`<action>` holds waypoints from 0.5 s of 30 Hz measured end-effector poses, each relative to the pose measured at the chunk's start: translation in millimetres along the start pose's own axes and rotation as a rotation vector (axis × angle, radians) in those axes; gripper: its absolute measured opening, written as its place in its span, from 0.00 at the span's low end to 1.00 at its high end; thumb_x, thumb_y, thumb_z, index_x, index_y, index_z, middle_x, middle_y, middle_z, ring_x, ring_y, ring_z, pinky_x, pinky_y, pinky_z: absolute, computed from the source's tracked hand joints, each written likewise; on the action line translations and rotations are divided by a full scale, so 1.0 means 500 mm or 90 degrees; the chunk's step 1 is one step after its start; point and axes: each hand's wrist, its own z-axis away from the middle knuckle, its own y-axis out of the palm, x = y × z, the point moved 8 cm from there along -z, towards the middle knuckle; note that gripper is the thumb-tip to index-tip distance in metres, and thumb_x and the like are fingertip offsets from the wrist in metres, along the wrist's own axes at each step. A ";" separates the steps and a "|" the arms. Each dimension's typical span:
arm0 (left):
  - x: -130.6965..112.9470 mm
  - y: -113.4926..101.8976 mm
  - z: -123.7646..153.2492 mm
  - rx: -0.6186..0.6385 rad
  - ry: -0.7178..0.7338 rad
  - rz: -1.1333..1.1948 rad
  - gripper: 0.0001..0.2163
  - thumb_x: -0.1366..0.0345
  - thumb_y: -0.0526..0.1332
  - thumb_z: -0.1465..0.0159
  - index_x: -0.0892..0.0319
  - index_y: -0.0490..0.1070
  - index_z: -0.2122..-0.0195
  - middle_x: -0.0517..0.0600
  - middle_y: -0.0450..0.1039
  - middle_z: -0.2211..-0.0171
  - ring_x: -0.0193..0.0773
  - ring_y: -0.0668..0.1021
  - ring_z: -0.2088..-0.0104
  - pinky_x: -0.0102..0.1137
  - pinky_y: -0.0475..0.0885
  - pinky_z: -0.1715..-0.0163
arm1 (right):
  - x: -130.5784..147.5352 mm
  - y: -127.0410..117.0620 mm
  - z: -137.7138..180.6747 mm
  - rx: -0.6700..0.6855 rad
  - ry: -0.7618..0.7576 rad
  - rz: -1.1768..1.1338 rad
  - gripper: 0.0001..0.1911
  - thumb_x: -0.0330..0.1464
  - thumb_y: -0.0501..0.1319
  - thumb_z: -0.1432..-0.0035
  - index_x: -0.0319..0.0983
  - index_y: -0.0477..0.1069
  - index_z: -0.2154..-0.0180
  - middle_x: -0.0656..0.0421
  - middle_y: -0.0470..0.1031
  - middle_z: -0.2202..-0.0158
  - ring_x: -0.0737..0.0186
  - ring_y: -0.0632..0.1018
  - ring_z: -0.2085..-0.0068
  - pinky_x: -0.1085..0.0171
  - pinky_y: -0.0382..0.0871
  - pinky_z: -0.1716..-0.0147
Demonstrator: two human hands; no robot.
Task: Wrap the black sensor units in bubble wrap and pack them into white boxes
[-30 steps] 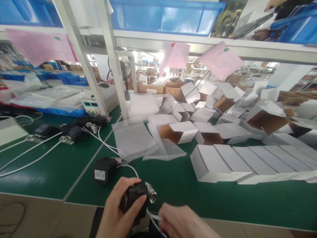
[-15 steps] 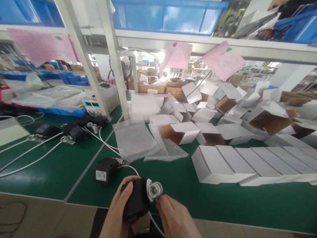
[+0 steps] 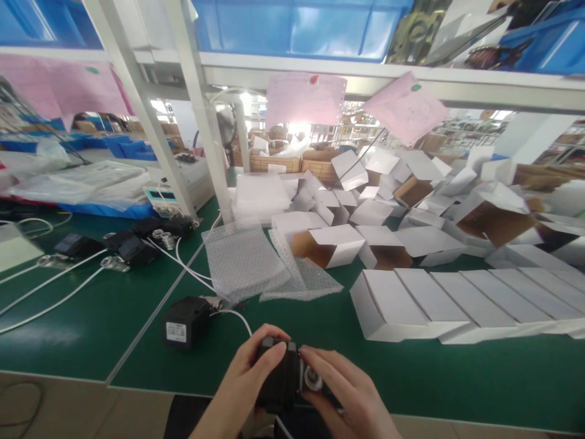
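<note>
Low in the middle of the head view, both of my hands hold one black box-shaped device [image 3: 278,381] with a round metal fitting [image 3: 313,379] on its right side. My left hand [image 3: 244,384] wraps the black body from the left. My right hand [image 3: 347,396] has its fingers around the metal fitting. The device is over the front edge of the green table [image 3: 91,329]. A second black device [image 3: 183,320] with a white label and a white cable lies on the table just to the left.
Bubble-wrap bags [image 3: 249,259] lie beyond my hands. A row of folded white boxes [image 3: 457,302] sits at right, with a heap of open white boxes [image 3: 411,201] behind. More black devices with white cables [image 3: 128,247] lie at left. White shelf posts [image 3: 192,110] rise at the back.
My hands have turned the device: its metal fitting pointed up half a second ago and now sits lower between my fingers. My right hand has let go of the white cable and closed on the fitting.
</note>
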 end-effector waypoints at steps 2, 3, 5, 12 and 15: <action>-0.024 0.017 -0.021 0.060 0.063 -0.098 0.24 0.39 0.55 0.33 0.55 0.78 0.62 0.48 0.76 0.67 0.40 0.76 0.67 0.28 0.72 0.68 | -0.025 -0.013 0.024 -0.036 0.047 -0.023 0.21 0.32 0.64 0.28 0.50 0.72 0.37 0.57 0.80 0.46 0.54 0.82 0.48 0.65 0.77 0.47; -0.039 0.021 -0.035 0.072 0.108 -0.169 0.26 0.41 0.50 0.29 0.56 0.78 0.61 0.49 0.77 0.67 0.40 0.77 0.66 0.29 0.73 0.66 | -0.040 -0.021 0.035 -0.049 0.090 -0.030 0.19 0.34 0.66 0.29 0.51 0.75 0.39 0.57 0.81 0.48 0.53 0.82 0.50 0.65 0.78 0.49; -0.072 0.014 -0.070 0.039 0.213 -0.336 0.26 0.48 0.44 0.25 0.57 0.78 0.59 0.51 0.78 0.65 0.42 0.79 0.64 0.32 0.75 0.62 | -0.070 -0.041 0.060 -0.092 0.201 -0.042 0.16 0.42 0.70 0.32 0.50 0.80 0.45 0.57 0.83 0.52 0.51 0.83 0.55 0.65 0.80 0.53; -0.091 0.014 -0.200 0.044 0.373 -0.654 0.12 0.69 0.56 0.31 0.60 0.81 0.57 0.59 0.79 0.53 0.54 0.75 0.48 0.50 0.69 0.42 | -0.141 -0.097 0.159 -0.410 0.500 -0.296 0.30 0.55 0.82 0.58 0.44 0.86 0.59 0.57 0.83 0.66 0.55 0.82 0.66 0.67 0.80 0.63; -0.067 0.045 -0.200 0.134 0.371 -0.724 0.10 0.72 0.59 0.31 0.60 0.81 0.64 0.56 0.79 0.60 0.51 0.77 0.54 0.47 0.72 0.48 | -0.150 -0.109 0.194 -0.510 0.516 -0.375 0.28 0.51 0.85 0.63 0.45 0.86 0.61 0.58 0.83 0.67 0.60 0.81 0.68 0.72 0.79 0.66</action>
